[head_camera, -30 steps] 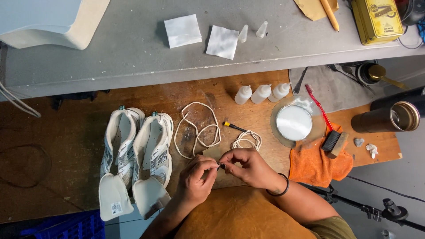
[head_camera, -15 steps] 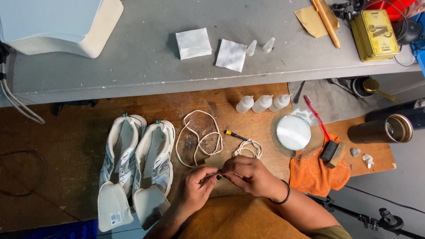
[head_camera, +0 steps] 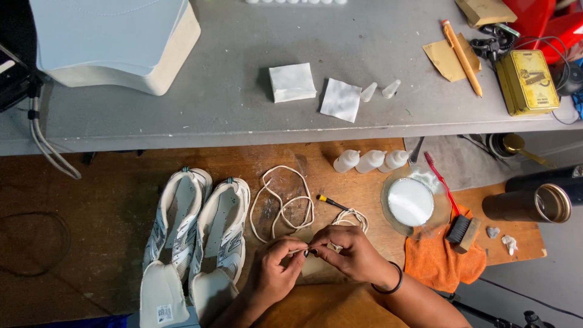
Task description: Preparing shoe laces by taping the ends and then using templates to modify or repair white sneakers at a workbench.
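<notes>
My left hand (head_camera: pixel 276 270) and my right hand (head_camera: pixel 349 255) meet over the wooden bench (head_camera: pixel 109 194), both pinching the end of a cream shoelace (head_camera: pixel 355 217) between their fingertips. A second cream shoelace (head_camera: pixel 285 203) lies in loose loops just beyond the hands. Left of them a pair of white sneakers (head_camera: pixel 200 228) lies without laces, and two white insoles (head_camera: pixel 161 297) rest by the heels. A small tool with a yellow and black handle (head_camera: pixel 331 202) lies between the two laces.
Three small white bottles (head_camera: pixel 370 161) stand at the bench's back. A round dish of white liquid (head_camera: pixel 411 201), a red-handled brush (head_camera: pixel 449 203) and an orange cloth (head_camera: pixel 443 261) lie to the right. The grey shelf (head_camera: pixel 243 121) holds folded white cloths (head_camera: pixel 291 82) and a yellow tin (head_camera: pixel 527 82).
The view has shifted a little, so everything sits lower in frame. Both hands stay together on the lace end, fingers working slightly.
</notes>
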